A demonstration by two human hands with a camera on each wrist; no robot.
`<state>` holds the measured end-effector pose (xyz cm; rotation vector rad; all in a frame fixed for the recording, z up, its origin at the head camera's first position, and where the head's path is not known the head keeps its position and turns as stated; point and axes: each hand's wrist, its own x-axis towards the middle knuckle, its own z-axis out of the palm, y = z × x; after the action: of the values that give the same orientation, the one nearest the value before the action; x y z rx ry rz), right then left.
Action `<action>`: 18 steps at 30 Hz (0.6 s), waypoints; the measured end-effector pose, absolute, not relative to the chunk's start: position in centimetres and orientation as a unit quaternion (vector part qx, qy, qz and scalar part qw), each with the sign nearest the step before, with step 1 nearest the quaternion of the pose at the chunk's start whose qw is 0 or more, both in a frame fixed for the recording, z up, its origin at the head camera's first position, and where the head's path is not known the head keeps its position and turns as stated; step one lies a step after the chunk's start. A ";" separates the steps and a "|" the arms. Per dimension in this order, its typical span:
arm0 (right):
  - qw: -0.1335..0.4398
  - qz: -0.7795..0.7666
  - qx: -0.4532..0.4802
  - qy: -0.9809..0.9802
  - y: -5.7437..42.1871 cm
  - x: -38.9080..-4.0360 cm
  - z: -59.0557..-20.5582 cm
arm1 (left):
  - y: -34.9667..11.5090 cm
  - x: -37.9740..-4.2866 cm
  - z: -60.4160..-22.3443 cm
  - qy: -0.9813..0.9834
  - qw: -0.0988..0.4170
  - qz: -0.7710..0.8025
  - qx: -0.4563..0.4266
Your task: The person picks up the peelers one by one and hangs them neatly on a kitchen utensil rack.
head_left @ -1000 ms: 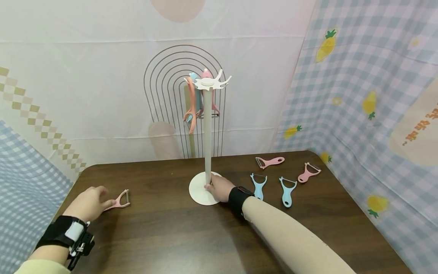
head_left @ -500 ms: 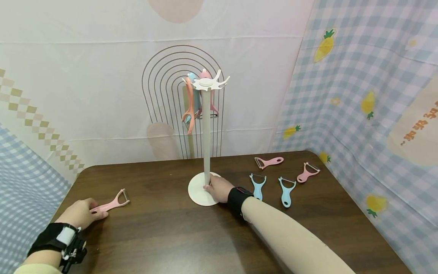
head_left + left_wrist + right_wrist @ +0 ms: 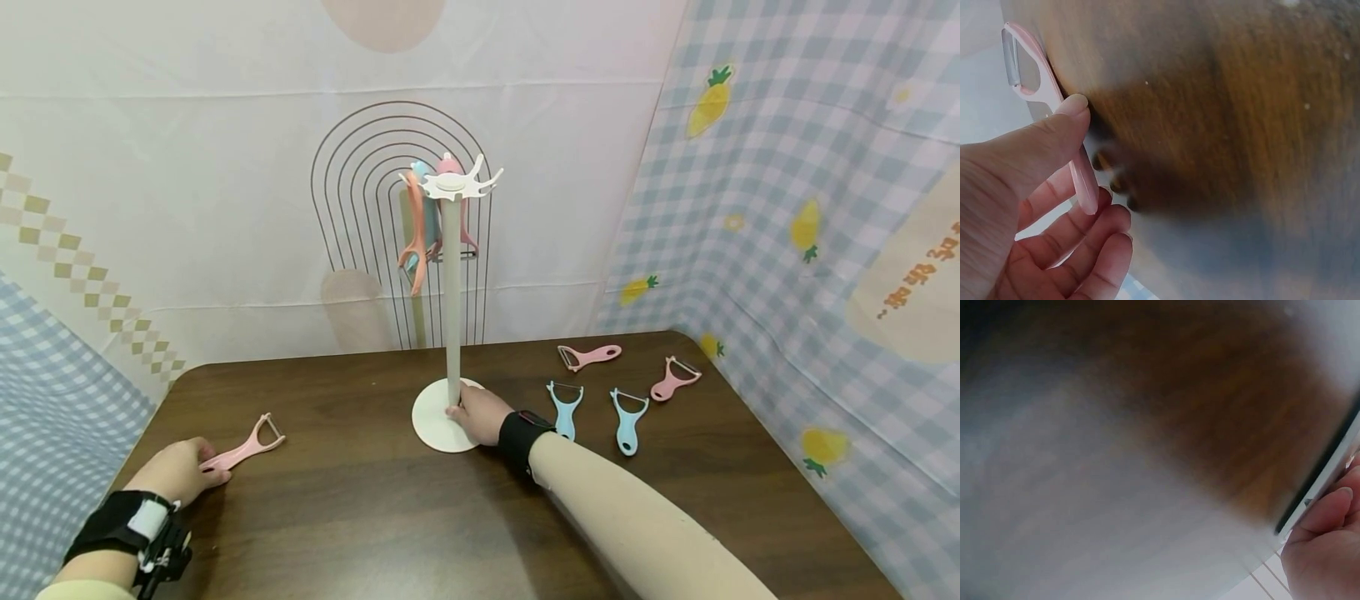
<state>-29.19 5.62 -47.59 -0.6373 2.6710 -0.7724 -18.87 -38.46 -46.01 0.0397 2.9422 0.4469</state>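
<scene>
The right hand (image 3: pixel 483 414), partly cut off in its wrist view, seems to grip the base of the stand (image 3: pixel 452 283), some fingers hidden. At the left of the table (image 3: pixel 337 517), the left hand (image 3: pixel 174 472) pinches a pink peeler (image 3: pixel 243 452), more handle showing than a second ago.

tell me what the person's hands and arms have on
The left hand is gloveless, with a black wrist strap bearing a white patch and a dark device; a pale yellow sleeve shows behind it. The right hand, also gloveless, has a black wristband, with what looks like a long sleeve.
</scene>
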 end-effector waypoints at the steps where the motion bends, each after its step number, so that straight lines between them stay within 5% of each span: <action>1: 0.143 -0.268 -0.221 0.927 5.6 -29.2 -47.6 | -38.4 -18.8 -46.0 0.985 0.083 0.150 0.012; 18: 0.141 -0.264 -0.215 0.930 5.5 -29.9 -48.7 | -37.7 -18.7 -45.3 0.983 0.093 0.159 -0.004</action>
<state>-29.90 5.55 -48.67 -0.6214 2.6854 -0.7613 -18.66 -37.74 -45.34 -0.0122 2.9169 0.4710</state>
